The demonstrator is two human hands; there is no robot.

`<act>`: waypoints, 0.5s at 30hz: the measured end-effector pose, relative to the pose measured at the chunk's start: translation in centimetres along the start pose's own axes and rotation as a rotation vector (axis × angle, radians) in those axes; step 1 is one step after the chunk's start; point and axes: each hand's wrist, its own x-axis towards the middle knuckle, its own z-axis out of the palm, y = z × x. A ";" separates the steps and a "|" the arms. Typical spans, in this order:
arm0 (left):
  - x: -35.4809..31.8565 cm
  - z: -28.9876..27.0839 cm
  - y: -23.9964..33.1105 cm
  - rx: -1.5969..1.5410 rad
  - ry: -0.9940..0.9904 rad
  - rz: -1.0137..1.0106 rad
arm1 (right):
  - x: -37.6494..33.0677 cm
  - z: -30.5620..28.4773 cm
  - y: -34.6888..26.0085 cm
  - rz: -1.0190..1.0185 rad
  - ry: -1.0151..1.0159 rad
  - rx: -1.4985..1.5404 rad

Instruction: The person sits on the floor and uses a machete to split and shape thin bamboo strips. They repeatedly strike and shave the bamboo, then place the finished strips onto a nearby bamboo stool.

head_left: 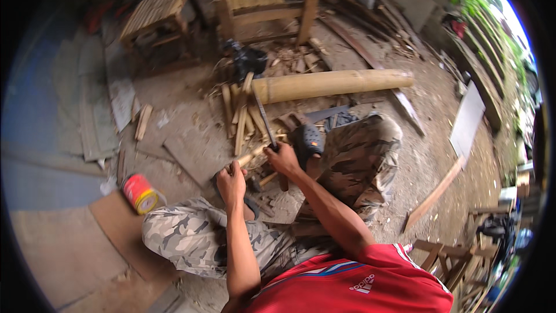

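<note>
My left hand [231,184] is closed around one end of a pale bamboo strip [252,155], which slants up to the right toward my other hand. In my right hand [284,160] is a long knife [264,117]; its narrow dark blade points away from me, and the lower handle shows beneath the fist. The blade crosses in front of a heap of split bamboo strips [241,133]. Past the heap, a thick bamboo pole [341,84] lies across the ground. A hand saw [328,113] rests below the pole, close to my grey clog [311,139].
A red and yellow can [139,193] lies by my left knee. Slatted bamboo stools [157,6] and a wooden frame [255,16] stand at the back. A black plastic bag [250,62] sits near the pole. Boards [467,122] and scrap wood [431,197] lie on the right.
</note>
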 end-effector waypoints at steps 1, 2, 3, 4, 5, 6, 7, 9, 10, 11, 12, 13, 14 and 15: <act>0.0 -0.8 1.1 0.105 0.029 0.020 | 0.9 0.2 2.8 -0.072 0.049 -0.036; 0.5 -2.4 1.0 0.138 0.051 0.001 | 0.8 0.8 2.8 -0.064 0.041 -0.046; 1.3 -3.4 0.3 0.143 0.096 -0.009 | 1.2 1.3 2.7 -0.037 0.034 -0.092; 2.1 -4.4 -0.3 0.145 0.141 -0.016 | 1.7 1.9 2.3 -0.014 0.030 -0.142; 2.5 -4.7 -0.1 0.166 0.155 -0.037 | 2.3 2.3 3.0 -0.032 0.046 -0.130; 3.0 -4.7 0.1 0.188 0.163 -0.054 | 2.8 2.7 3.8 -0.047 0.067 -0.117; 3.9 -4.8 0.6 0.203 0.175 -0.063 | 3.6 3.0 4.1 -0.072 0.095 -0.104; 5.0 -6.4 -0.2 0.261 0.222 -0.101 | 1.8 3.8 0.7 0.024 -0.051 0.067; 5.7 -6.0 -0.3 0.280 0.219 -0.109 | 1.2 3.0 -0.2 0.083 -0.097 0.143; 6.5 -5.6 -0.3 0.243 0.184 -0.103 | 1.6 3.1 1.1 0.040 -0.074 0.080; 7.3 -5.1 -0.3 0.249 0.181 -0.111 | 2.2 3.4 3.0 -0.003 -0.051 0.018; 8.0 -4.6 -0.8 0.253 0.180 -0.127 | 2.1 3.3 3.1 -0.045 -0.035 -0.049; 8.8 -4.1 -1.4 0.258 0.178 -0.142 | 2.1 3.3 3.2 -0.018 -0.069 -0.115; 9.8 -3.8 -2.6 0.257 0.181 -0.128 | 2.0 3.2 3.2 0.009 -0.103 -0.181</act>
